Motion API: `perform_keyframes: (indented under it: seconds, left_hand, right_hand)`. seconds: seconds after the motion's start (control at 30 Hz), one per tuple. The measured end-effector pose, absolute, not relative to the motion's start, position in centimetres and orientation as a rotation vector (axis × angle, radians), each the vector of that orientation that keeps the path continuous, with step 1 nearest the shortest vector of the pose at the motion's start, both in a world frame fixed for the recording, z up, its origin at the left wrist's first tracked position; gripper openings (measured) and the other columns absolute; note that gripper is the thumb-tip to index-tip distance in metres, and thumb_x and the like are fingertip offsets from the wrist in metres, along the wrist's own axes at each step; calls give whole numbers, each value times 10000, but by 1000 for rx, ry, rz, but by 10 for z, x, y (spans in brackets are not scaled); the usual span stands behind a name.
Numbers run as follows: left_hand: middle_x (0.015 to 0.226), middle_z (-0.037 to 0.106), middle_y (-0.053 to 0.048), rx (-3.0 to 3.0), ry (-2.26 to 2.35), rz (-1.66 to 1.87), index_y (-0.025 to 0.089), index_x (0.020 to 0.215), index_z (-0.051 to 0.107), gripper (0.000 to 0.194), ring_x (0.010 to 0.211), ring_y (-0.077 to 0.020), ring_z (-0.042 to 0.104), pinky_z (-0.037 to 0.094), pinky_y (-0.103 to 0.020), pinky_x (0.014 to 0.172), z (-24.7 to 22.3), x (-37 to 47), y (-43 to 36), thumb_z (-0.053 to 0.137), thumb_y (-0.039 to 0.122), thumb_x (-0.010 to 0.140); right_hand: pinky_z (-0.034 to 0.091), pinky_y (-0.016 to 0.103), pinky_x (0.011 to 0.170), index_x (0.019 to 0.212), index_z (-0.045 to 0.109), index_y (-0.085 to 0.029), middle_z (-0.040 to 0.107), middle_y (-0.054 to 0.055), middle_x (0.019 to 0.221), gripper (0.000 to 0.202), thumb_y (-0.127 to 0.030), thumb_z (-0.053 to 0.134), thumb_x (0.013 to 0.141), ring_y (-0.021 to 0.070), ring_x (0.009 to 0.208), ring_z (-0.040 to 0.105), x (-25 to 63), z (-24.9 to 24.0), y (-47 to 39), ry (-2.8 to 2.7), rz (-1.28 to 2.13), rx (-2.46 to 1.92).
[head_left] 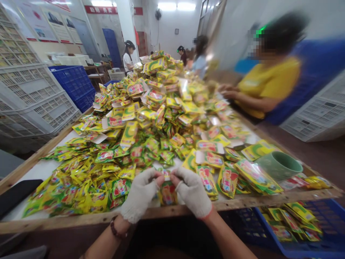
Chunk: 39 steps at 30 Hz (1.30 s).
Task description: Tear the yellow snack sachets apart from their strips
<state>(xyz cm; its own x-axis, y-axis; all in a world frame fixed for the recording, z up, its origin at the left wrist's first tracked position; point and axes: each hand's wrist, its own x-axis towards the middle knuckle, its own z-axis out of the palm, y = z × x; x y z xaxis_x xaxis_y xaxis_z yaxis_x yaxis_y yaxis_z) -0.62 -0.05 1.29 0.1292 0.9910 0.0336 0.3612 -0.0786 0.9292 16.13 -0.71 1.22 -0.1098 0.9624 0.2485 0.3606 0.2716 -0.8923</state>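
Between my two gloved hands, at the table's near edge, is a small yellow and red candy box (168, 194) held upright. My left hand (142, 192) pinches its top edge from the left, fingertips bare beyond the white glove. From the other side my right hand (192, 190) pinches the same top edge. The box's flap is partly covered by my fingers. Left of my hands lie many loose candy sachets (88, 187) in yellow and green. To the right, flat candy boxes (206, 180) rest near the edge.
A tall heap of boxes and sachets (159, 97) covers the wooden-rimmed table. A green cup (283, 165) lies tilted at right; a black phone (18, 196) is at left. A blue crate (291, 248) with boxes stands below right. A co-worker in yellow (269, 84) works at the right side.
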Motion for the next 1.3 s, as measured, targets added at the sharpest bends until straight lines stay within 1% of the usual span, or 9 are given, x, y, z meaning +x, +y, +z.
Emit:
perform_keyframes:
  seconds: [0.13, 0.3, 0.5, 0.67, 0.93, 1.03, 1.13, 1.2, 1.3]
  left_hand:
    - [772, 651, -19, 1838, 1312, 987, 166, 822, 665, 229, 722, -136, 591, 487, -228, 661, 7, -13, -7, 506, 315, 893]
    - [1058, 685, -71, 2423, 1178, 1076, 218, 1031, 676, 224, 966, -170, 642, 517, -263, 851, -2, -26, -22, 518, 184, 875]
    - [1040, 660, -79, 2433, 1125, 958, 200, 949, 660, 206, 985, -172, 616, 504, -284, 874, 11, -14, -10, 458, 213, 911]
    - [929, 624, -65, 2333, 1482, 748, 179, 901, 602, 166, 886, -197, 583, 480, -326, 802, 18, -11, 19, 444, 231, 905]
    - [967, 650, -100, 2499, 1555, 238, 167, 981, 648, 256, 958, -269, 586, 448, -400, 860, 3, 1, 40, 537, 104, 759]
    - [907, 655, -72, 2235, 1498, 465, 168, 917, 655, 183, 878, -225, 597, 459, -347, 809, 6, 4, 32, 539, 140, 777]
    - [896, 661, -36, 1906, 1289, 745, 174, 914, 647, 159, 832, -174, 598, 464, -279, 763, 14, -4, 19, 516, 209, 830]
    - [871, 663, -18, 1776, 1276, 845, 177, 926, 644, 188, 797, -158, 594, 461, -255, 724, 20, -14, 13, 501, 280, 862]
    - [741, 625, -3, 1881, 1533, 737, 184, 808, 633, 250, 714, -156, 562, 428, -264, 667, 26, -31, 8, 456, 340, 891]
  right_hand:
    - [487, 254, 660, 771, 655, -182, 623, 10, 708, 217, -215, 479, 893, 149, 685, 585, 170, 7, -7, -1775, 736, -1132]
    - [521, 334, 841, 1104, 647, -210, 668, 83, 1006, 329, -91, 465, 857, 191, 982, 628, 186, -3, -16, -2007, 560, -863]
    - [498, 270, 714, 848, 661, -195, 608, 38, 821, 239, -65, 473, 779, 168, 783, 584, 174, 2, -19, -1884, 669, -1032]
    - [476, 259, 605, 873, 645, -182, 626, 13, 720, 220, -312, 468, 882, 166, 653, 575, 210, 16, -3, -1441, 688, -1409]
    - [471, 338, 732, 842, 673, -179, 631, 99, 905, 175, -187, 503, 802, 234, 820, 595, 244, 32, 6, -1822, 1, -1636]
    - [493, 304, 764, 960, 654, -180, 636, 94, 925, 195, -205, 489, 859, 218, 868, 616, 208, 31, -4, -1805, 218, -1420]
    - [516, 282, 680, 1110, 605, -161, 658, 72, 901, 280, -232, 524, 851, 182, 730, 626, 172, 25, -8, -1717, 615, -1371]
    - [512, 274, 611, 1082, 619, -161, 671, 44, 830, 268, -245, 538, 841, 166, 641, 608, 156, 18, -4, -1685, 876, -1366]
    - [526, 313, 737, 1003, 661, -165, 702, 57, 887, 222, -250, 545, 833, 214, 808, 645, 149, 7, 3, -1671, 1005, -1336]
